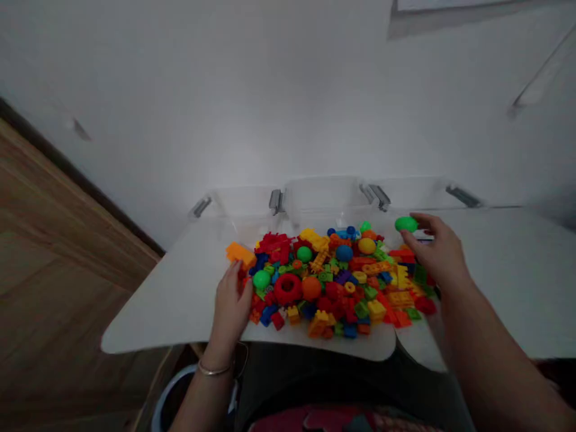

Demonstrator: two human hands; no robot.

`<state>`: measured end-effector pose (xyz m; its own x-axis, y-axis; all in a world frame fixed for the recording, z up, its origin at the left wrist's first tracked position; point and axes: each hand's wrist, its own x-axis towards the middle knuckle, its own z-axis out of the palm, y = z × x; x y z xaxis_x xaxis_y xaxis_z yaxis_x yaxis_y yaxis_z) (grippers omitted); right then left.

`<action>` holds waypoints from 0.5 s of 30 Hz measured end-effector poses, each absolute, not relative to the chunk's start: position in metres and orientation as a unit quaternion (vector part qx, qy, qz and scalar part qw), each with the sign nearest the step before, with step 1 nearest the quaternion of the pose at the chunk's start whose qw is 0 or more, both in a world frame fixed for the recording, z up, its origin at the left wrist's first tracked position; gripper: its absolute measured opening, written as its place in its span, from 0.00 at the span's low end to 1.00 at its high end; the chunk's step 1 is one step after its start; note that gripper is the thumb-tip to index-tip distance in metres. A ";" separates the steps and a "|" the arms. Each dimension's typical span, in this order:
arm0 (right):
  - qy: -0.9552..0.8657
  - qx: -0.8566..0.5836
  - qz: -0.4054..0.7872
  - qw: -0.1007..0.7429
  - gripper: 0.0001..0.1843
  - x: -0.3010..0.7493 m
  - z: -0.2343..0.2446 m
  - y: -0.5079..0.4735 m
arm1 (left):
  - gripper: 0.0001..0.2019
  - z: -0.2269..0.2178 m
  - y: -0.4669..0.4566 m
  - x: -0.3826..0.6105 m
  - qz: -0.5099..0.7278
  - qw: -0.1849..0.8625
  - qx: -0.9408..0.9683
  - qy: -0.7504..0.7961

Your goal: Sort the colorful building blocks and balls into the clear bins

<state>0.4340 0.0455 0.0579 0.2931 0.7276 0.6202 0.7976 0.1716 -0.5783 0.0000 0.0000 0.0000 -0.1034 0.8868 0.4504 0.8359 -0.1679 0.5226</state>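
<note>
A large heap of colourful plastic building bricks point(355, 294) lies on the white table, with several balls and rings among them. My right hand point(438, 249) is raised at the heap's right side, pinching a green ball point(406, 224) between thumb and fingers. At the left edge my left hand point(231, 300) rests, thumb and fingers apart. Its fingertips reach an orange block point(240, 255), and its thumb is beside another green ball point(261, 279) on the pile. A red ring point(288, 289) and an orange ball point(311, 288) sit near the heap's front.
Clear plastic bins point(321, 195) with grey latches stand in a row behind the heap, against the white wall point(288, 90). The white table point(166, 306) has a rounded front edge. A light-blue rimmed container point(164, 396) stands below, beside wooden panelling point(58, 270) at left.
</note>
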 end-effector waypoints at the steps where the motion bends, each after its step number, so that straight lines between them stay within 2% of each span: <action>1: -0.580 -0.630 -0.066 0.512 0.25 0.432 0.061 0.045 | 0.26 -0.003 0.001 -0.001 0.370 0.037 0.667 0.645; 4: -0.546 -0.600 -0.122 0.572 0.26 0.429 0.069 0.047 | 0.25 -0.008 0.002 -0.003 0.384 0.018 0.666 0.639; 7: -0.528 -0.585 -0.126 0.603 0.26 0.433 0.073 0.060 | 0.24 -0.004 -0.002 -0.003 0.417 -0.041 0.666 0.617; 11: -0.538 -0.617 -0.112 0.563 0.25 0.442 0.077 0.084 | 0.22 0.019 -0.020 0.014 0.389 -0.108 0.732 0.548; 15: -0.542 -0.658 -0.092 0.515 0.25 0.444 0.080 0.102 | 0.23 0.040 -0.040 0.054 0.350 -0.086 0.816 0.452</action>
<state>0.4442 0.1025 0.0800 0.3952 0.6180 0.6797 0.8079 0.1183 -0.5773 0.0537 -0.0397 0.0403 0.3461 0.6776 0.6489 0.7981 -0.5762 0.1761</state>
